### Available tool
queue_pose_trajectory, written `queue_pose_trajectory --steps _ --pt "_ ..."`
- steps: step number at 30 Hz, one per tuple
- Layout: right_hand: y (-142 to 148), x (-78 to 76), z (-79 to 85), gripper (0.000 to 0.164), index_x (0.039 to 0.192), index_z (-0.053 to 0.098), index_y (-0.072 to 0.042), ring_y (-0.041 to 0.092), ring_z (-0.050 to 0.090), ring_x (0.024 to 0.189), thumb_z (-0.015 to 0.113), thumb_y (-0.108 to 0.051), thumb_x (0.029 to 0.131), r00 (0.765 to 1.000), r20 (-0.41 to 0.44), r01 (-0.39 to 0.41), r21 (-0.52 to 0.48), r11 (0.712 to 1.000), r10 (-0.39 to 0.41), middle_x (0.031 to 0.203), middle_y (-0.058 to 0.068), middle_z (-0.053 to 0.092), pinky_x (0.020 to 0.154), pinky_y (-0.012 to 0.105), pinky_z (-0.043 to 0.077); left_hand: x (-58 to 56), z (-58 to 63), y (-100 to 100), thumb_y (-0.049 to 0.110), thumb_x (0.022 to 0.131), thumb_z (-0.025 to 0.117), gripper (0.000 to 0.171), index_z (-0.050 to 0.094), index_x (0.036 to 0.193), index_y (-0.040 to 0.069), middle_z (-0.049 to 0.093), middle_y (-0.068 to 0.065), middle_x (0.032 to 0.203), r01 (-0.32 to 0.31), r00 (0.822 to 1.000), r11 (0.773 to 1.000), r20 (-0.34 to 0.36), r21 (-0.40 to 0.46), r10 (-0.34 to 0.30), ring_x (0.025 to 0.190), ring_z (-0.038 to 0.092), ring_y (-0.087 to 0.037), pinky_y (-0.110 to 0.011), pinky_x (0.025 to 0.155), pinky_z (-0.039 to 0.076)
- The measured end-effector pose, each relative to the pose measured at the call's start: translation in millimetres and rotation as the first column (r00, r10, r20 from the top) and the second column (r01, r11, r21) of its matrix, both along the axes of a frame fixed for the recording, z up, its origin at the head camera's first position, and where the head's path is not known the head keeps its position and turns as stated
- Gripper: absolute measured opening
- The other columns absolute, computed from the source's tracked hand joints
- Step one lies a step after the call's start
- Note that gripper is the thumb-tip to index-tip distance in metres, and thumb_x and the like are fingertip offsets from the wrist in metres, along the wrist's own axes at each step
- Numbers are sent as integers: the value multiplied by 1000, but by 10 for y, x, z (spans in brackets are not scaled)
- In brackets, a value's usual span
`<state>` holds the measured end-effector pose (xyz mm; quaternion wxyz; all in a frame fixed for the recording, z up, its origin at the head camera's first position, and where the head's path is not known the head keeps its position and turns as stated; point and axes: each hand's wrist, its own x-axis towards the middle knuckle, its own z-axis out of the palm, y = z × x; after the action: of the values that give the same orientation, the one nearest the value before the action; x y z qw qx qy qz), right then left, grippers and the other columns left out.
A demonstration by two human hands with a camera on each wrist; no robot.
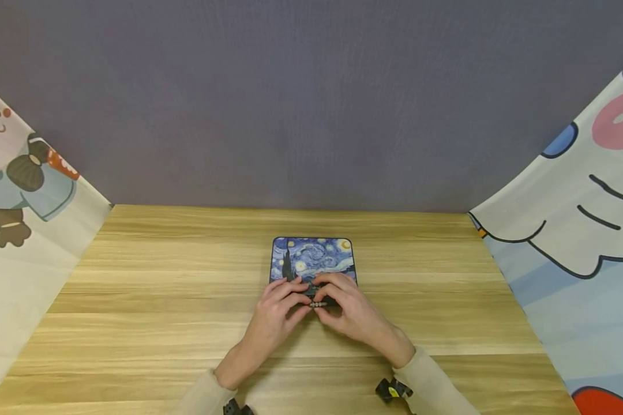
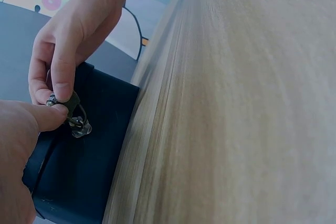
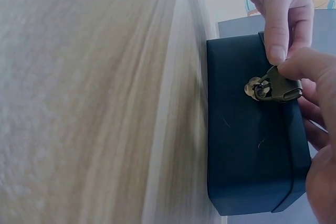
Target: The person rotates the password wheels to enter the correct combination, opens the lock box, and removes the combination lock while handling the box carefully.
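A box with a swirling blue night-sky picture on its lid (image 1: 314, 256) and dark blue sides (image 3: 247, 145) stands on the table. A small bronze-coloured combination padlock (image 3: 285, 88) hangs at its front, its shackle through a metal catch (image 2: 81, 128). My right hand (image 1: 350, 305) pinches the padlock between thumb and index finger; the dials (image 1: 318, 304) face up. From the other side my left hand (image 1: 280, 308) holds the padlock's end with thumb and index finger. The other fingers of both hands rest by the lid's front edge.
The wooden table (image 1: 161, 300) runs back to a grey panel (image 1: 311, 115). Cloths with cartoon prints hang at the left (image 1: 26, 230) and right (image 1: 566, 219). Black wrist cameras (image 1: 393, 390) sit at both sleeves, just above the tabletop.
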<state>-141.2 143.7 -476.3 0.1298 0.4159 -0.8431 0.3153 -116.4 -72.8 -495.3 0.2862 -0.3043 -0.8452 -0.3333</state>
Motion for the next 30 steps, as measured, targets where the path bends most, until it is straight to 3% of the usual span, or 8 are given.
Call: queue_pose_trajectory --steps 12,21,30 --pt "-1 0 -2 17 97 67 -17 24 59 125 80 -14 87 1000 15 4 2 1000 -4 131 4 63 108 47 48 3 4 -1 13 73 93 21 77 88 11 77 -7 109 0 1000 1000 2 -2 0 114 72 -28 -50 103 52" --pt "-8 -5 -14 21 98 66 -17 25 60 124 82 -14 85 1000 -21 -4 -7 1000 4 131 5 63 106 49 49 3 4 2 12 73 93 22 77 87 10 77 -8 109 2 1000 1000 3 3 -2 114 72 -28 -51 103 52" --pt "-5 -5 -13 20 99 66 -18 24 59 126 81 -13 87 1000 9 3 8 1000 -3 132 4 63 109 47 47 -2 -3 0 13 73 93 21 77 87 10 77 -7 108 -2 1000 1000 -2 4 2 113 72 -28 -50 103 53"
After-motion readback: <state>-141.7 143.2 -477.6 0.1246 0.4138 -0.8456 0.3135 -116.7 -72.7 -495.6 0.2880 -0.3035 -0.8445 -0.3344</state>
